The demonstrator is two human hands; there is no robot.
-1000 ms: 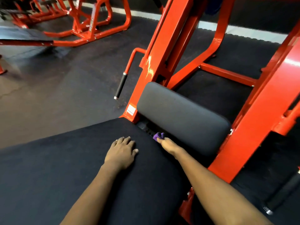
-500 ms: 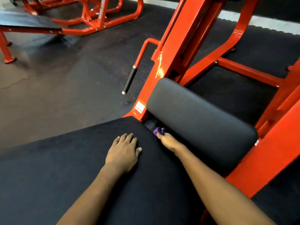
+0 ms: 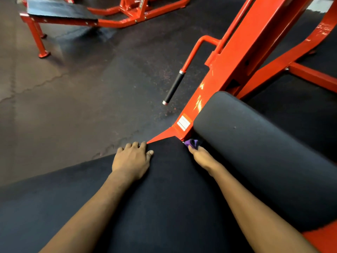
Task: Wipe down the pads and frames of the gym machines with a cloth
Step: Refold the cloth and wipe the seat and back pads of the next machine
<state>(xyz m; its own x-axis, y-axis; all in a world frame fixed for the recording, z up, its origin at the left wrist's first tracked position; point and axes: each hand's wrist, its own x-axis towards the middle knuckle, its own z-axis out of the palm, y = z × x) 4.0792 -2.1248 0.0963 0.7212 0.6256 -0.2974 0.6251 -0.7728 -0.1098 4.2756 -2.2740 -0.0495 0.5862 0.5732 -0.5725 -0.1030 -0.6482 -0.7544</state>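
A large black seat pad [image 3: 164, 207] fills the lower part of the view. Beyond it lies a dark grey bolster pad [image 3: 255, 147] fixed to the red machine frame [image 3: 235, 57]. My left hand [image 3: 132, 159] rests flat on the seat pad near its far corner, fingers spread. My right hand [image 3: 202, 157] grips a small purple cloth [image 3: 192, 143] and pushes it into the gap between the seat pad and the bolster, by the frame's base. Most of the cloth is hidden in the gap and under my fingers.
A red handle with a black grip [image 3: 174, 87] sticks out left of the frame. A white label [image 3: 183, 123] sits on the frame's foot. A red bench with a black top [image 3: 58, 10] stands at the far left on the dark rubber floor [image 3: 82, 88].
My view has swung left and down. Both hands have slid toward the seat pad's far corner, the cloth moving left along the gap to the frame's base.
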